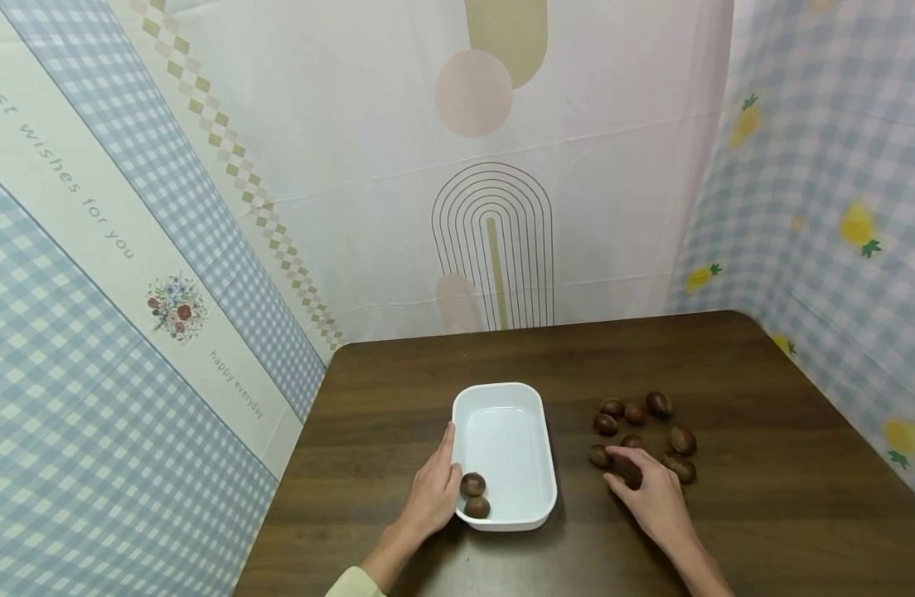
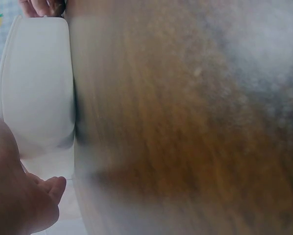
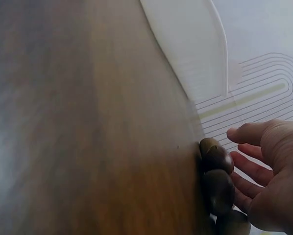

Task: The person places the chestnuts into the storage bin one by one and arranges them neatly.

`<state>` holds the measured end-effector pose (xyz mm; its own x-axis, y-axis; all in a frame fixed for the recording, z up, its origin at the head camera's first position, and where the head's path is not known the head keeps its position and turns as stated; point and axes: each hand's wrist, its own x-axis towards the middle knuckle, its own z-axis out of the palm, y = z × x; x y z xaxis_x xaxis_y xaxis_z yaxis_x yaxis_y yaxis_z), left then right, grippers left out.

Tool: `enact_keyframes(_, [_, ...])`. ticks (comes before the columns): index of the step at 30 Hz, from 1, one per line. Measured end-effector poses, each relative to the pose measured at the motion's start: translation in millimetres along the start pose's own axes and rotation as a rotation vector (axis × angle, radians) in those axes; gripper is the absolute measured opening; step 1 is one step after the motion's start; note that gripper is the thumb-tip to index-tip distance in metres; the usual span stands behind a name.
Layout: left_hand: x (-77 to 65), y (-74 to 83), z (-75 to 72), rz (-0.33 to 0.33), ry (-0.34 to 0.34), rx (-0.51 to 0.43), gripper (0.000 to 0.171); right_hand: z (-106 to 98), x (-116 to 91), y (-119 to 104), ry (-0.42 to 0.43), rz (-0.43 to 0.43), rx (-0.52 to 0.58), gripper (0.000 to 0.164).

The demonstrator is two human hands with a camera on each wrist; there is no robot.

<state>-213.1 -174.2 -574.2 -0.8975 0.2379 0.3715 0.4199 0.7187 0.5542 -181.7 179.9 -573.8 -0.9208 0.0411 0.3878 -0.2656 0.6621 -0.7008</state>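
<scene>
A white rectangular dish (image 1: 513,464) stands on the table, with two brown chestnuts (image 1: 473,484) inside at its near left corner. Along the dish's left wall lies my left hand (image 1: 432,491), its fingers extended and the thumb at the rim. To the right of the dish, several more chestnuts (image 1: 658,405) lie loosely grouped. Over the near side of this group is my right hand (image 1: 651,500), thumb and fingers spread apart around a dark chestnut (image 1: 627,473). In the right wrist view, the fingers of that hand (image 3: 279,171) are beside a row of chestnuts (image 3: 219,191).
The brown wooden table (image 1: 398,390) has rounded far corners. Behind it hangs a pale patterned cloth (image 1: 383,207), with blue checked cloth (image 1: 823,274) at both sides. Bare tabletop separates the dish from the chestnut group.
</scene>
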Motion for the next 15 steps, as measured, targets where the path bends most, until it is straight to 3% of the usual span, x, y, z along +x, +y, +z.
enact_keyframes(3, [-0.1,-1.2,-0.2,0.002,0.000,-0.010,0.065,-1.1,-2.7,2.3,0.005,-0.016,-0.014,0.041])
enact_keyframes(8, [1.9,4.4,-3.9,-0.063,-0.058,-0.003,0.065,-2.4,-5.3,4.3,0.009,-0.037,-0.042,0.042])
enact_keyframes(15, [1.8,3.8,-2.4,-0.071,-0.072,0.008,0.065,-4.5,-7.3,2.8,-0.065,0.012,-0.078,0.041])
